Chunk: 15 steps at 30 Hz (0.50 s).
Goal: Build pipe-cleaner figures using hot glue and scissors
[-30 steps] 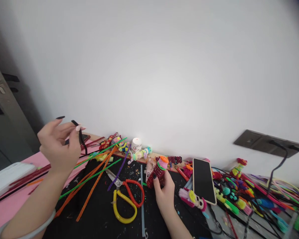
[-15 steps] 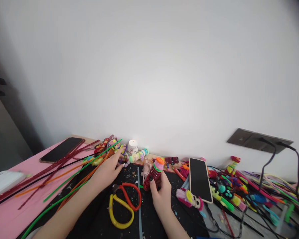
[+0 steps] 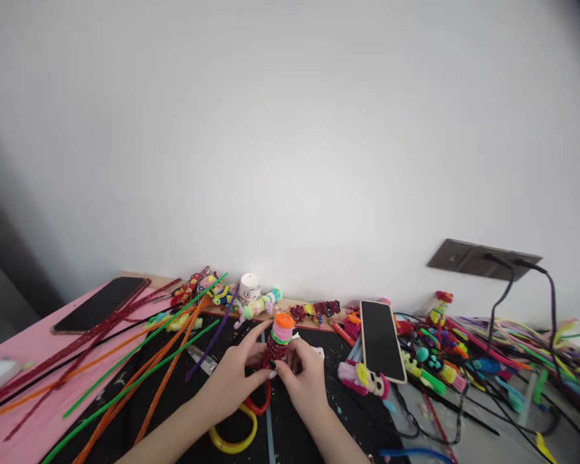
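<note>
A figure of coiled pipe cleaner (image 3: 281,335), dark red below with a green band, a pink part and an orange top, stands upright between my two hands. My left hand (image 3: 239,374) has its fingers closed around its left side. On the other side, my right hand (image 3: 305,370) pinches it low down, thumb forward. Its bottom is hidden by my fingers. Beneath my left wrist lies a cutting tool with one yellow handle (image 3: 236,441) and one red; the rest of it is covered. A purple pipe cleaner (image 3: 217,335) lies left of my left hand.
Long green, orange and dark red pipe cleaners (image 3: 120,367) spread over the left side. A phone (image 3: 383,341) lies to the right, beside a pink and yellow pipe-cleaner figure (image 3: 365,380). A white cup (image 3: 250,287) stands by the wall. Cables hang from a wall socket (image 3: 483,259).
My left hand has come back from the things by the wall and now grips the figure too. The figure and my right hand have shifted left. The purple pipe cleaner now lies nearer.
</note>
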### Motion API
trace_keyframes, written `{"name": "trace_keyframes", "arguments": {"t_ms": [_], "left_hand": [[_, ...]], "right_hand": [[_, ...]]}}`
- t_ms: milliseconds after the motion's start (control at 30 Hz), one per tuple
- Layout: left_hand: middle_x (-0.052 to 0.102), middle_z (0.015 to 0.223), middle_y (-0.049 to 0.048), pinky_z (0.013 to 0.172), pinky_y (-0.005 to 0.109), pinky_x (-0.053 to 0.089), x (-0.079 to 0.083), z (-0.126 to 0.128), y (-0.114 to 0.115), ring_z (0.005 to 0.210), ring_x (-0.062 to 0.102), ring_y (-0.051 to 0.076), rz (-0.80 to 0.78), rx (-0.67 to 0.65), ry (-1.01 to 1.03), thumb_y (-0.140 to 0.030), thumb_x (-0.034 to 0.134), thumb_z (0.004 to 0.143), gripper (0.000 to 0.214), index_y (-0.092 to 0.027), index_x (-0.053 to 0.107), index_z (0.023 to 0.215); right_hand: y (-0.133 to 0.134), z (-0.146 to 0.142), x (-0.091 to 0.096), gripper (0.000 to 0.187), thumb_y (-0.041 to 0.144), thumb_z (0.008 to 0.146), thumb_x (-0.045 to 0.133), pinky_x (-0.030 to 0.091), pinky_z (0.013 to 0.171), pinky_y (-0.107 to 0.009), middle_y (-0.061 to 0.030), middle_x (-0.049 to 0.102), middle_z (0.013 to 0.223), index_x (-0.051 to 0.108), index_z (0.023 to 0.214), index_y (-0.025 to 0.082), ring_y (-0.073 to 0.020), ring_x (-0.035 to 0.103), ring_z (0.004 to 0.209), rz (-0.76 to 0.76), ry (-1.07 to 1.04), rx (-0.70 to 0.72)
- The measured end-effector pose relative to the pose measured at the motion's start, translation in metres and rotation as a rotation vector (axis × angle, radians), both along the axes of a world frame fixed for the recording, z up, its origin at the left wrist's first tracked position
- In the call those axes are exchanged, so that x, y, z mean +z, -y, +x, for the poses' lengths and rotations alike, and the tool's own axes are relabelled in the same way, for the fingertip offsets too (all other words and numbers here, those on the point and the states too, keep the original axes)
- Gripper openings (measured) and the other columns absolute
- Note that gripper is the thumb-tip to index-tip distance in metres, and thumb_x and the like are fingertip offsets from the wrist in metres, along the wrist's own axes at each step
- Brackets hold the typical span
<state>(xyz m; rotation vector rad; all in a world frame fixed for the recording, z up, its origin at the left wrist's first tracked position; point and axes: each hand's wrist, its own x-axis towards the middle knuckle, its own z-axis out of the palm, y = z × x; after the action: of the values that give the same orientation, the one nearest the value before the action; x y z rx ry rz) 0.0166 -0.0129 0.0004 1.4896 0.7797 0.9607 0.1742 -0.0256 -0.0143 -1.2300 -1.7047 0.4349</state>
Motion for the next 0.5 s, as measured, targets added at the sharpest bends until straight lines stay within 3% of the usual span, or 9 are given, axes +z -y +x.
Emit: {"name": "trace_keyframes", "arguments": {"t_ms": [33,100,233,333,500], "left_hand": [[0.066,0.111,0.0039,0.094,0.040,0.043,-0.001,0.001,-0.001,0.106,0.059,0.023,-0.016,0.006,0.036,-0.013,0.058,0.075,0.067,-0.030,0.031,0.133],[0.065,0.112,0.0048,0.095,0.040,0.042,-0.003,0.000,-0.003,0.108,0.058,0.022,-0.045,0.046,0.112,-0.015,0.058,0.076,0.066,-0.028,0.028,0.134],[0.060,0.119,0.0082,0.095,0.037,0.043,-0.009,-0.006,-0.013,0.110,0.055,0.022,-0.064,0.203,0.221,-0.021,0.059,0.078,0.067,-0.025,0.023,0.134],[0.061,0.116,0.0079,0.096,0.036,0.041,-0.012,-0.011,-0.020,0.108,0.056,0.021,-0.074,0.283,0.229,-0.022,0.061,0.077,0.070,-0.024,0.022,0.135],[0.061,0.115,0.0084,0.097,0.037,0.040,-0.014,-0.013,-0.028,0.108,0.056,0.023,-0.132,0.342,0.274,-0.024,0.065,0.073,0.071,-0.022,0.028,0.134]], "right_hand": [[0.000,0.002,0.001,0.004,0.022,0.077,0.052,0.037,0.051,-0.024,0.0017,0.051,0.063,0.053,0.078,0.018,-0.0144,0.047,0.054,0.014,0.014,0.023],[-0.002,0.007,0.004,0.018,0.018,0.080,0.044,0.041,0.063,-0.028,-0.0035,0.057,0.081,0.054,0.094,0.018,-0.0177,0.053,0.070,0.064,0.063,0.011],[-0.006,0.014,0.008,0.041,0.008,0.067,0.044,0.034,0.086,-0.040,-0.0108,0.053,0.109,0.049,0.106,0.016,-0.0266,0.045,0.105,0.072,0.294,-0.236],[-0.009,0.016,0.008,0.044,0.008,0.061,0.046,0.032,0.082,-0.041,-0.0106,0.053,0.110,0.051,0.104,0.018,-0.0287,0.046,0.101,-0.041,0.478,-0.337],[-0.010,0.017,0.001,0.043,0.013,0.061,0.050,0.031,0.077,-0.039,-0.0095,0.059,0.097,0.054,0.104,0.020,-0.0288,0.049,0.092,-0.121,0.635,-0.336]]}}
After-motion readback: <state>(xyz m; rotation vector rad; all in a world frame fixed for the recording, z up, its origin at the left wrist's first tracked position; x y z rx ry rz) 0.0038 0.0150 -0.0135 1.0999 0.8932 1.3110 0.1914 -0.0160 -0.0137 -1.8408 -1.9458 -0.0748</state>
